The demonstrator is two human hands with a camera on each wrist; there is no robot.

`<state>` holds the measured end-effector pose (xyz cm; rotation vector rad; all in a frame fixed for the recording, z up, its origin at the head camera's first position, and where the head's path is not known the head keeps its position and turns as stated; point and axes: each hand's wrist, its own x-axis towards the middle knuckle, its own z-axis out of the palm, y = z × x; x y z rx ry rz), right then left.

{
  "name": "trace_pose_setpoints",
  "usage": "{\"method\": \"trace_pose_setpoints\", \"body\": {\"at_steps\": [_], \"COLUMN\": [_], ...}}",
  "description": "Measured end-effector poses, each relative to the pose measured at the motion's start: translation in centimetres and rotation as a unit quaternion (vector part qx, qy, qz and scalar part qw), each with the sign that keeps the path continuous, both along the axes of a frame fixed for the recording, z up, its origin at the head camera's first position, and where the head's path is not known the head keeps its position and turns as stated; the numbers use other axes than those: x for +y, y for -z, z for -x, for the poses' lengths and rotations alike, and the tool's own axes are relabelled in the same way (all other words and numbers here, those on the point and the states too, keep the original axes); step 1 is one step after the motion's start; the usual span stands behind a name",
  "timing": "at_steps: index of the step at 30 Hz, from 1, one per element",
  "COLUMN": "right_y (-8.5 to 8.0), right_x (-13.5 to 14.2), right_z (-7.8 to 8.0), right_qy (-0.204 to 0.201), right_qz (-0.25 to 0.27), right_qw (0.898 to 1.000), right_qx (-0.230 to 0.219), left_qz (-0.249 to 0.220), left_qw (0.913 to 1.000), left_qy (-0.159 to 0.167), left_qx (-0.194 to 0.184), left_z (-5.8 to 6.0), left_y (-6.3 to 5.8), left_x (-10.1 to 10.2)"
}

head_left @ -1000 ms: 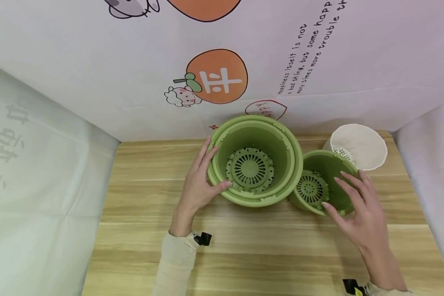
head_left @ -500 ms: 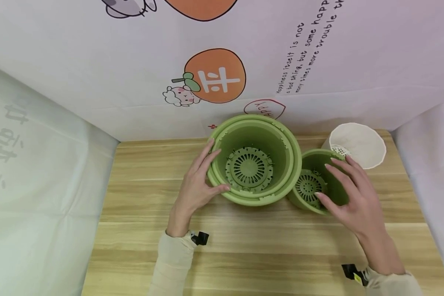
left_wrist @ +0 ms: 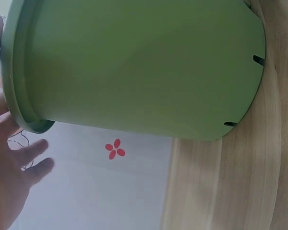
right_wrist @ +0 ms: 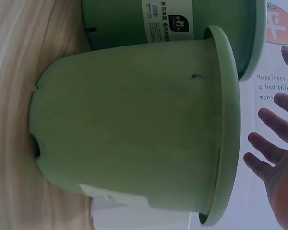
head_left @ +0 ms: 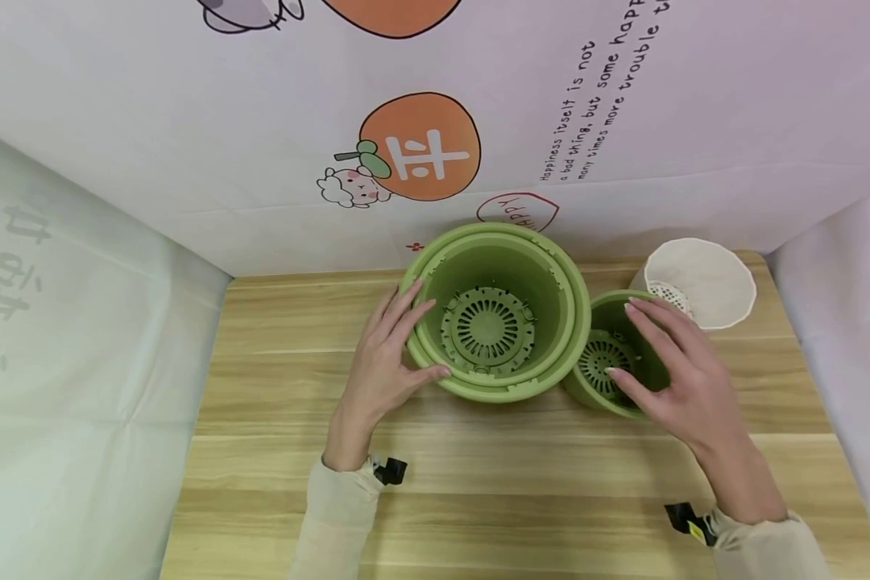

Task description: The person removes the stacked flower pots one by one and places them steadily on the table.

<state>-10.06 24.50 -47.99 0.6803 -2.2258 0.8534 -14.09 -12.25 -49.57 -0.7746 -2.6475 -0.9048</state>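
In the head view, a large round green flowerpot [head_left: 582, 322] stands near the back of the table, with a slightly smaller green flowerpot [head_left: 496, 262] nested inside it. My left hand [head_left: 384, 366] rests at the left of the large pot's rim, thumb at the front and fingers spread; in the left wrist view two fingers stand off from the pot. To the right is a smaller green flowerpot [head_left: 586, 396] with a slotted bottom. Above its opening hovers my right hand [head_left: 689, 387], fingers and thumb apart, holding nothing; the right wrist view has the fingers beyond the rim.
A white pot [head_left: 721, 282] with a perforated bottom stands behind the small green pot at the back right. The wooden table [head_left: 507, 491] ends at a white printed cloth backdrop [head_left: 275, 161], with cloth on both sides too.
My right hand has moved left and slightly away from me over the small pot's opening. My left hand has stayed at the large pot's rim, and the pots have not moved.
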Motion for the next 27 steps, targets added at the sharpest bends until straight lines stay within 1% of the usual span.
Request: {"method": "trace_pose_setpoints", "body": {"at_steps": [2,5,10,13,17,20,27], "right_y": [0.0,-0.1,-0.3,-0.4,-0.3,-0.2,-0.2], "right_x": [-0.2,-0.5,-1.1,-1.4,-1.7,-1.8,-1.9], "right_z": [0.2,0.4,0.8,1.1,1.5,1.6,1.8], "right_qy": [-0.009,-0.015,-0.009,-0.012,-0.009,-0.004,-0.008], "right_qz": [-0.002,-0.005,-0.014,-0.015,-0.027,-0.038,-0.061], "right_qw": [1.0,1.0,1.0,1.0,0.999,0.999,0.992], "right_qx": [-0.001,-0.006,-0.014,-0.015,-0.017,-0.036,-0.109], "left_qz": [0.003,0.005,-0.002,-0.005,-0.006,-0.002,0.014], "left_qw": [0.9997,0.9988,0.9968,0.995,0.993,0.9921,0.9912], "left_qy": [-0.001,-0.001,0.008,0.016,0.025,0.033,0.041], "left_qx": [0.024,0.049,0.079,0.098,0.116,0.121,0.125], "left_z": [0.0,-0.1,-0.1,-0.1,-0.1,-0.2,-0.3], "left_y": [0.1,0.1,0.0,0.1,0.1,0.1,0.1], "left_x": [0.0,0.0,0.2,0.3,0.4,0.5,0.9]}}
